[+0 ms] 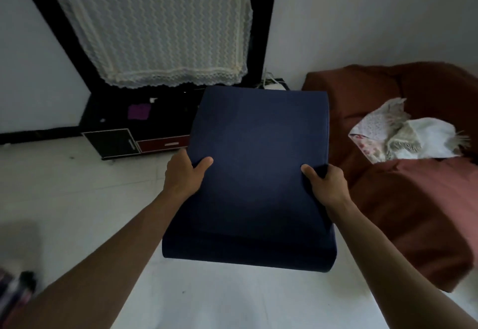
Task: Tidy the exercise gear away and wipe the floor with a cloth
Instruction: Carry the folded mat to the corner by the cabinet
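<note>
A folded dark blue exercise mat (256, 173) is held up in the air in front of me, above the white floor (77, 199). My left hand (185, 173) grips its left edge, thumb on top. My right hand (324, 185) grips its right edge the same way. The mat is thick, with a rounded fold at its far end and another at its near end. No cleaning cloth shows on the floor.
A low black TV cabinet (124, 134) with a red drawer stands against the wall, under a screen draped with a cream lace cloth (160, 31). A red-brown covered sofa (413, 173) on the right carries crumpled pale fabrics (403, 132). Dark items (15, 292) lie bottom left.
</note>
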`<state>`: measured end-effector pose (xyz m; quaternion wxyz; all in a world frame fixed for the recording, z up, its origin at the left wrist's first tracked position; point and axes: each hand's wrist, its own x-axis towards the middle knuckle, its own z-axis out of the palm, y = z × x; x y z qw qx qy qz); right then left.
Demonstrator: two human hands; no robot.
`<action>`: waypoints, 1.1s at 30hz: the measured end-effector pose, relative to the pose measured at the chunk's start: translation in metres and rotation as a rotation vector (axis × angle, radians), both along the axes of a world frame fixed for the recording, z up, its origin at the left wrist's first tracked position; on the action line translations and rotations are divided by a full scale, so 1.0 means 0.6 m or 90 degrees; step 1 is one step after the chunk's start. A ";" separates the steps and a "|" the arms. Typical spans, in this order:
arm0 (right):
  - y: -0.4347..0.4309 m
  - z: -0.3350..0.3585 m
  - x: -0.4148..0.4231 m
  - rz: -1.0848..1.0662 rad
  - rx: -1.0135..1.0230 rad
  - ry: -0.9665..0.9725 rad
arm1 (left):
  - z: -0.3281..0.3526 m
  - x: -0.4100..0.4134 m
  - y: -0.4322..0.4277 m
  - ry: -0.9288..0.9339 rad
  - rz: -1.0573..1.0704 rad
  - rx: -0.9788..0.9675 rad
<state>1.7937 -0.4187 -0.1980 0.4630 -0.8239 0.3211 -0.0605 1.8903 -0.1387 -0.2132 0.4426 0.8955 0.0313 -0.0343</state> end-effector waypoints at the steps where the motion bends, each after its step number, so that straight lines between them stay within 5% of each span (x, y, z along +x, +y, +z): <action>1: 0.035 0.012 0.017 0.011 0.001 -0.006 | 0.011 0.011 0.038 -0.004 0.009 -0.008; 15: 0.559 0.057 0.354 0.180 0.040 -0.055 | 0.091 0.192 0.594 -0.049 0.174 -0.028; 33: 1.092 -0.017 0.920 0.394 0.133 -0.010 | 0.043 0.576 1.085 -0.001 0.427 0.021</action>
